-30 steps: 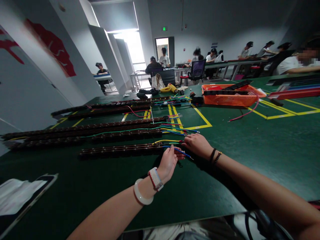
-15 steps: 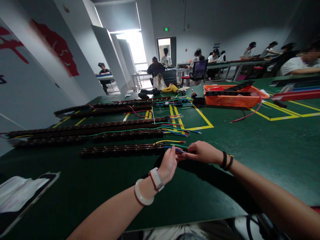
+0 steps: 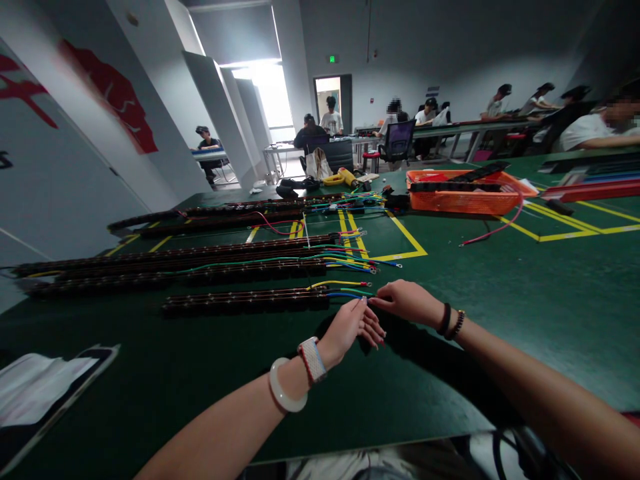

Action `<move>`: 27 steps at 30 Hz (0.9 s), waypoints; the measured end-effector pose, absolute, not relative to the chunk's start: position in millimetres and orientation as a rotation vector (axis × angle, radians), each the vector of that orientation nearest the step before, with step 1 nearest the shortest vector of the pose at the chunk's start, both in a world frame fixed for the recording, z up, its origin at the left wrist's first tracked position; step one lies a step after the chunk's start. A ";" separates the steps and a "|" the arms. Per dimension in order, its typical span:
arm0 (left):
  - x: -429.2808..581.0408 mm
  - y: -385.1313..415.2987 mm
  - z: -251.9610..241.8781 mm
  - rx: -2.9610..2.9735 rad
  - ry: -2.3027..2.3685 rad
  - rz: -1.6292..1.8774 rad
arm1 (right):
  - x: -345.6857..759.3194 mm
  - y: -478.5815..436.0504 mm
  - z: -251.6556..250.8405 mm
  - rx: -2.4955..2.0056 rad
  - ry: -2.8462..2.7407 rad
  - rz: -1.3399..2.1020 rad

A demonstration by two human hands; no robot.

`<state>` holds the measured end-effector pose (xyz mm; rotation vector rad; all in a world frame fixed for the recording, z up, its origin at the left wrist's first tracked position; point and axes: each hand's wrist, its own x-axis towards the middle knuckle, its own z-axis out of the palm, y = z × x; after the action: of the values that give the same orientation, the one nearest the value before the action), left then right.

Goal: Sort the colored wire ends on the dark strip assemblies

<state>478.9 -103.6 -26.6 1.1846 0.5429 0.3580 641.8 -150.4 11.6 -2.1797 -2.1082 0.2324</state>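
A short black strip (image 3: 245, 300) with thin copper-coloured lines lies on the green table, and wires come out of its right end. Its blue wire (image 3: 343, 295) runs to my left hand (image 3: 347, 330), whose thumb and forefinger pinch it near the tip; the other fingers hang loosely apart below. From the right, my right hand (image 3: 407, 303) has its fingertips pinched at the same wire end, touching or nearly touching my left thumb. The terminal there is hidden by the fingers. Just behind, a green wire (image 3: 350, 291) and a yellow wire (image 3: 340, 284) with a ring terminal lie loose.
Longer black strips (image 3: 200, 270) with coloured wires lie farther back. Beyond them are an orange basket (image 3: 460, 202), a yellow heat gun (image 3: 345, 177) and yellow tape markings (image 3: 400, 256). A clipboard-like board with papers (image 3: 45, 380) lies at left. Several people sit at far tables.
My left hand has slid slightly right along the blue wire, and its lower fingers have spread out. My right fingertips have shifted a little, staying at the wire end.
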 end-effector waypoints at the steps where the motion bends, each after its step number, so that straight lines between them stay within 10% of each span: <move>1: 478.9 -105.2 -26.4 1.232 0.529 0.340 | 640.7 -150.0 10.3 -2.201 -2.119 0.243; 27: 480.3 -109.9 -20.7 1.399 0.519 0.272 | 645.4 -122.0 12.9 -1.739 -2.074 0.014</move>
<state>480.3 -109.9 -20.7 1.3993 0.5192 0.2721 645.4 -122.0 12.9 -1.7386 -2.0739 0.0140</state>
